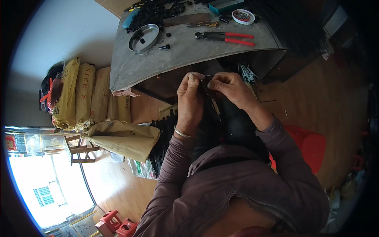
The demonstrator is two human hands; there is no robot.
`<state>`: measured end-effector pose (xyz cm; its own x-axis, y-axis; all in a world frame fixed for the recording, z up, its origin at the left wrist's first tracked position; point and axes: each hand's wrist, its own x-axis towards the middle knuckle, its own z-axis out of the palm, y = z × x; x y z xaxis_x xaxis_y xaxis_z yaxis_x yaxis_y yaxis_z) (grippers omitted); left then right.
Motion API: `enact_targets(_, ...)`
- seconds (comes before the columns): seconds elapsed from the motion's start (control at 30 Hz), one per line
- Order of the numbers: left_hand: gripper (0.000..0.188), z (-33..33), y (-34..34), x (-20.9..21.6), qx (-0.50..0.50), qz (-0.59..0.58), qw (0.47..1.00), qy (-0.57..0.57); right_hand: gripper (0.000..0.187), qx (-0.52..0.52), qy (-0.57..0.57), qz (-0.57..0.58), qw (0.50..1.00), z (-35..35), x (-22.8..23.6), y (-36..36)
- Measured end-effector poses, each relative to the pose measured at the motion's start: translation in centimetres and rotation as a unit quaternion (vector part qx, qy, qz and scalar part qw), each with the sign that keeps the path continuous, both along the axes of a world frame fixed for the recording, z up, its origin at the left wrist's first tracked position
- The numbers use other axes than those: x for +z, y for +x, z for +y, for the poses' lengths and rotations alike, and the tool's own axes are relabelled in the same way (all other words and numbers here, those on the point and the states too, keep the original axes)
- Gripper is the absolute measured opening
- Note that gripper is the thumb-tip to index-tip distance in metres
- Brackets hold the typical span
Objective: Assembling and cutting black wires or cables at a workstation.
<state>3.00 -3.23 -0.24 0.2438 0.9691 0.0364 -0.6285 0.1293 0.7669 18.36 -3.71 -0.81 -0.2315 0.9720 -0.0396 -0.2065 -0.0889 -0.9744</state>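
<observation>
Both my hands are raised close together in front of the table's near edge. A thin pale wire [210, 75] spans the small gap between their fingertips. My left hand [188, 94], with a bangle at its wrist, is closed in a pinch on one end. Thumb and fingers of my right hand [233, 87] pinch the other end. From between the hands a slim dark strand [215, 106] hangs toward my lap; its kind is too small and dark to tell. On the table, red-handled pincers [226, 38] lie just beyond my right hand.
The grey table [177, 55] bears a round metal dish [144, 38], a heap of black parts [158, 15], a white-rimmed lid [243, 17] and long black strands [294, 27]. Yellow-brown sacks [83, 93] stand at left; a red stool [306, 146] is at right.
</observation>
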Motion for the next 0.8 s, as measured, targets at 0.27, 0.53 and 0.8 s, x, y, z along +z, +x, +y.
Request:
enact_targets(0.27, 0.033, 1.3, -0.7, -0.7, -0.052, -0.036, 0.997, 0.044, 0.023, -0.102, 0.214, -0.094, 0.967, -0.5, 0.9, -1.0)
enact_targets(0.53, 0.032, 0.4, 0.8, -0.4, -0.083, -0.03, 0.996, -0.009, 0.046, -0.083, 0.097, -0.097, 0.987, 0.0, 2.2, 0.2)
enact_targets(0.8, 0.029, 1.5, 0.8, -0.8, -0.053, -0.003, 0.999, -0.001, 0.03, -0.111, -0.004, 0.053, 0.992, -1.2, 0.2, -0.9)
